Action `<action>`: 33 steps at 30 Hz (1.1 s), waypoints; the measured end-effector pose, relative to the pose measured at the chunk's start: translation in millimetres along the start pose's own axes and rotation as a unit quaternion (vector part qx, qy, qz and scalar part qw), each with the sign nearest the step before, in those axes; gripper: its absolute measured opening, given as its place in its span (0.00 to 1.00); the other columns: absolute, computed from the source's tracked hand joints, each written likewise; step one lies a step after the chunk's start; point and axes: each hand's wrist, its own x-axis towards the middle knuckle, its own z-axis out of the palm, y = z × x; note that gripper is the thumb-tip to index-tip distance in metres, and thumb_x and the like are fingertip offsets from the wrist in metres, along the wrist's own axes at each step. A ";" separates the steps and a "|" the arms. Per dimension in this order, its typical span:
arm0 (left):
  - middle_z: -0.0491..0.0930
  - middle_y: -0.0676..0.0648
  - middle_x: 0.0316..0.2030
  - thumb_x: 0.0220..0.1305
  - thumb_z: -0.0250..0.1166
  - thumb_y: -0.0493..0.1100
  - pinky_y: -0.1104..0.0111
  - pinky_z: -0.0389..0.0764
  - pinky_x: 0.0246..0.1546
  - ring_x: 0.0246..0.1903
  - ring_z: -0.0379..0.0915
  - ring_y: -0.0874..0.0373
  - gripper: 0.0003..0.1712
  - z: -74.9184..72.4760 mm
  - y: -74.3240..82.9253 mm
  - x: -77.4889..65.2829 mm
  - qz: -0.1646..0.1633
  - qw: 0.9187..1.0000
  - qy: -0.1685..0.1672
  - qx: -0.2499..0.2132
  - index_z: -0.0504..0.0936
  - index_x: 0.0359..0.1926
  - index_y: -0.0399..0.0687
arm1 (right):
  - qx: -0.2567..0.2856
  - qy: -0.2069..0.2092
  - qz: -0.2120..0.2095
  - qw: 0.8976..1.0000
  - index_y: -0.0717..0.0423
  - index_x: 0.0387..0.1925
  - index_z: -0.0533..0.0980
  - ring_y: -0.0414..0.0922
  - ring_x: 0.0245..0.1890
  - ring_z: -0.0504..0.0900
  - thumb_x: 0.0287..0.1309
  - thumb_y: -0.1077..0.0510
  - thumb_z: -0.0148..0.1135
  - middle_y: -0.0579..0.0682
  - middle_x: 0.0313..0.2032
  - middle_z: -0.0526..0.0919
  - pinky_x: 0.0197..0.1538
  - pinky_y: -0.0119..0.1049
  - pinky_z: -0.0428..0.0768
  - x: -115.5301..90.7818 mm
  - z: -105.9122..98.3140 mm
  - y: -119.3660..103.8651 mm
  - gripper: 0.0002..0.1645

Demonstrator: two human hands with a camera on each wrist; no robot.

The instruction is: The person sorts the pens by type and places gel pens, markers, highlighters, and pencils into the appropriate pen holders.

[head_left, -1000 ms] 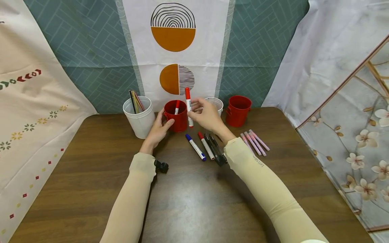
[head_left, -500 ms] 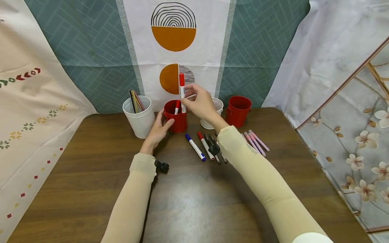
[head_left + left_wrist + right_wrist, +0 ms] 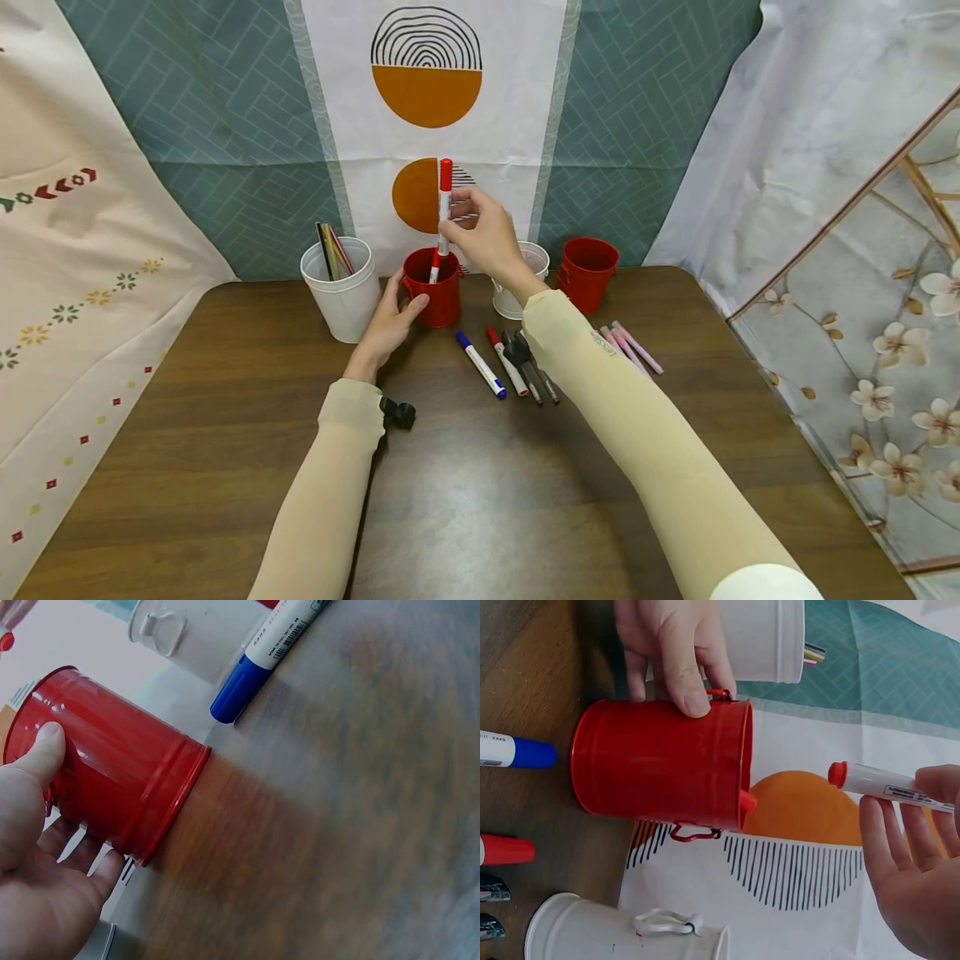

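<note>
My left hand (image 3: 384,329) grips the side of a small red metal bucket (image 3: 441,305), thumb on the near face and fingers behind it. The bucket stands upright and holds a red-capped marker (image 3: 434,270), its cap near the rim. Above its mouth, my right hand (image 3: 487,235) pinches another white-bodied red marker (image 3: 446,198), cap upward. In the right wrist view, the red lower end of this pinched marker (image 3: 862,780) is apart from the bucket's rim. The left wrist view has the left thumb (image 3: 46,750) flat against the red wall.
A white bucket (image 3: 341,300) with several pencils stands left; a smaller white bucket (image 3: 507,302) and second red bucket (image 3: 588,275) stand right. On the table lie a blue marker (image 3: 481,365), a red marker (image 3: 508,362), dark pens (image 3: 534,385) and pink pens (image 3: 637,347).
The right hand has raised the red marker and carried it left, from beside the red bucket to above its mouth. The left hand has kept its grip on the bucket.
</note>
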 end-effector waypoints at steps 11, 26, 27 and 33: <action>0.49 0.44 0.85 0.80 0.61 0.42 0.50 0.46 0.83 0.84 0.43 0.45 0.45 -1.4 3.6 -2.7 -0.012 1.000 0.000 -0.008 0.46 0.86 0.53 | 0.019 -0.003 0.013 1.000 0.56 0.61 0.77 0.49 0.44 0.89 0.68 0.61 0.70 0.55 0.48 0.87 0.52 0.36 0.88 8.0 10.0 12.6 0.22; 0.48 0.42 0.84 0.78 0.62 0.39 0.49 0.49 0.82 0.84 0.41 0.42 0.45 3.0 29.0 -10.2 -0.027 0.999 -0.007 -0.022 0.47 0.86 0.48 | 0.000 -0.030 0.014 0.999 0.58 0.59 0.78 0.50 0.43 0.88 0.67 0.61 0.72 0.56 0.48 0.86 0.53 0.37 0.88 4.9 23.7 29.1 0.22; 0.48 0.41 0.84 0.78 0.62 0.39 0.49 0.49 0.82 0.84 0.41 0.42 0.45 2.9 29.1 -10.3 -0.026 0.999 -0.008 -0.023 0.47 0.86 0.47 | -0.003 -0.032 0.014 0.999 0.58 0.59 0.78 0.50 0.43 0.88 0.67 0.61 0.72 0.56 0.48 0.86 0.52 0.37 0.88 4.7 24.9 30.3 0.22; 0.49 0.40 0.84 0.78 0.62 0.39 0.50 0.49 0.82 0.83 0.42 0.41 0.45 2.0 28.9 -11.1 -0.026 0.999 -0.006 -0.024 0.47 0.85 0.46 | -0.014 -0.040 0.021 0.999 0.60 0.59 0.78 0.51 0.43 0.88 0.67 0.62 0.72 0.58 0.48 0.86 0.52 0.37 0.88 2.0 31.1 37.6 0.22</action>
